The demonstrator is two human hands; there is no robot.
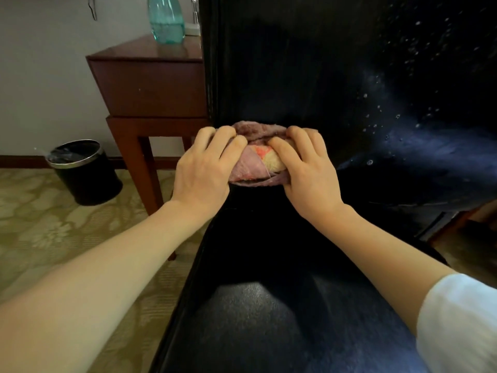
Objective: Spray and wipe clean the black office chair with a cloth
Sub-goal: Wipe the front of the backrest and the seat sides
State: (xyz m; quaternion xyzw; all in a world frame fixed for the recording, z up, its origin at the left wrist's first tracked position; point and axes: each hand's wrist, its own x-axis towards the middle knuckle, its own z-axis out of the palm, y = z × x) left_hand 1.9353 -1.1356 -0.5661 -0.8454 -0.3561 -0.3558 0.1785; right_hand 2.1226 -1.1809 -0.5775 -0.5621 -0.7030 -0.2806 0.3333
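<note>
Both hands are on the cloth [256, 164]. The left hand [204, 168] grips its left side, fingers curled over the top edge. The right hand [309, 170] grips the right side with the same curl, index finger bent onto the pink-and-yellow patch. No open grip on either side; each hand is closed around fabric.

The cloth is bunched, mauve, held between the two hands and sitting against the black office chair [295, 76], low on the backrest [282, 49] where it meets the seat [269, 319]. I can't tell how hard it's pressed.

Relative to the grip:
- Above and right: spray droplets [403, 103] scattered on the backrest, well apart from the cloth, with a wet bluish sheen below them.
- Below, toward the camera: the seat, glossy, both forearms stretched over it.
- Left, just beside the left hand: a wooden side table [150, 84], tight against the chair's edge.
- Up and left: a teal spray bottle [166, 20] upright on that table, top cut off by the frame.
- Far left and lower: a black bin [83, 170] with a metal rim and a liner, standing on patterned carpet [40, 224].
- Near right, bottom corner: a white sleeve [457, 319] on the right arm; the left forearm is bare.
</note>
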